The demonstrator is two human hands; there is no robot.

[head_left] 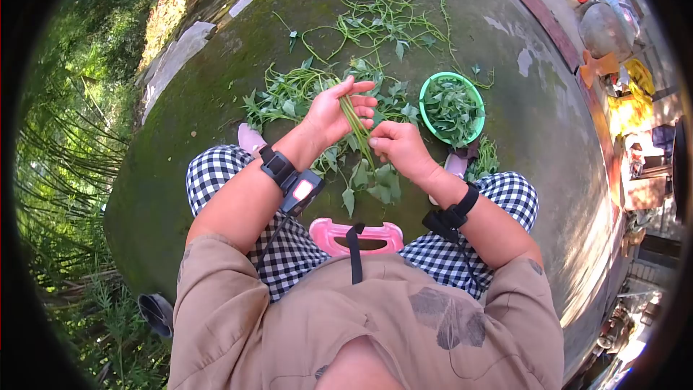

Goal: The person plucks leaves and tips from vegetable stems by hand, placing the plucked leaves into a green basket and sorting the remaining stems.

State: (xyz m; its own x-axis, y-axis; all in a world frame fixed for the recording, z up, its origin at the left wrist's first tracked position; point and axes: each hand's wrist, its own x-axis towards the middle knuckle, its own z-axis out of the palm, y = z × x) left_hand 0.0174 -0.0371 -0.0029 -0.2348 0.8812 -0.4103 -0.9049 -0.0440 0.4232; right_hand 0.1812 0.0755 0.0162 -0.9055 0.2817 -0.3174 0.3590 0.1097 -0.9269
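Note:
A small bunch of long green leafy stems (355, 124) lies across the palm of my left hand (333, 112), with the fingers curled partly around it. Its leaves (386, 184) hang down toward me. My right hand (403, 149) is closed in a pinch against the side of the bunch; its fingertips are partly hidden, and the stems are what it touches. Just right of it stands a green-rimmed basket (425, 117) filled with picked leaves (455, 112). Beyond my hands, a heap of leafy stems (289, 94) spreads over the ground.
Bare trimmed stems (386, 18) lie farther off on the mossy concrete (188, 115). A pink plastic stool (332, 235) shows between my knees. More greens (486, 159) sit by my right foot. Shrubs (72, 144) grow left; assorted household items (635, 101) line the right edge.

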